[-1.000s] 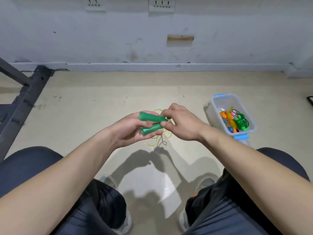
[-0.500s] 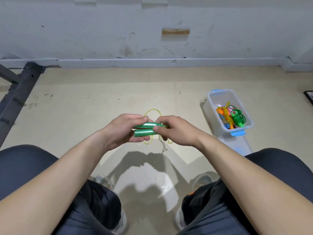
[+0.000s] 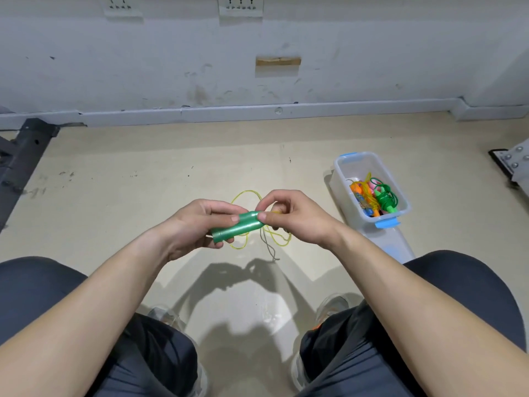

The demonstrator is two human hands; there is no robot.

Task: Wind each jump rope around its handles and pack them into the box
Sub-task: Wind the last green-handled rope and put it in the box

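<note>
Gripping green handles [image 3: 237, 227], left hand [image 3: 197, 224], right hand [image 3: 294, 216] pinching

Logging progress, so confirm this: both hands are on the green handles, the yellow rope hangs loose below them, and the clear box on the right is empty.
One thing is wrong: the clear box is not empty; the head view shows wound ropes in it, orange and green among them. The rest holds: left hand and right hand are on the green handles, yellow rope loose below.

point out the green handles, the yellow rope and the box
green handles [image 3: 236, 227] head view, middle of the barrel
yellow rope [image 3: 248, 191] head view, loop above the hands
box [image 3: 361, 167] head view, bare far end
</note>
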